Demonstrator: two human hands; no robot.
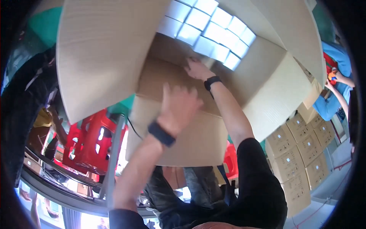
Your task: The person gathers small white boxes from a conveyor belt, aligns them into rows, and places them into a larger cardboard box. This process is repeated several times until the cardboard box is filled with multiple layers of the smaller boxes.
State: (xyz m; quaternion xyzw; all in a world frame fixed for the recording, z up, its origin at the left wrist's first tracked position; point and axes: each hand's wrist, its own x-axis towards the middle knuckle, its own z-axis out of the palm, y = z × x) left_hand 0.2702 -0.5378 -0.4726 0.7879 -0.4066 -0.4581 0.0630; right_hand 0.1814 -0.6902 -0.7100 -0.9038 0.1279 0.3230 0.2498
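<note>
A large open cardboard box (179, 137) stands in front of me with its flaps folded outward. Rows of small white boxes (215, 26) fill its far part, shiny under the light; brown cardboard shows on the nearer side. My right hand (199, 69) reaches inside, just short of the white boxes, its fingers bent and close together. Whatever those fingers grip, if anything, is too small to make out. Over the box's near edge hangs my left hand (178, 105), slightly blurred, with fingers apart and nothing in it. Both wrists wear dark bands.
Stacked sealed cartons (293, 160) stand at the right. Red plastic stools (91, 143) are at the left beside a grey metal frame (112, 164). A person in dark clothes (28, 95) is at far left; another in blue (333, 84) sits at far right.
</note>
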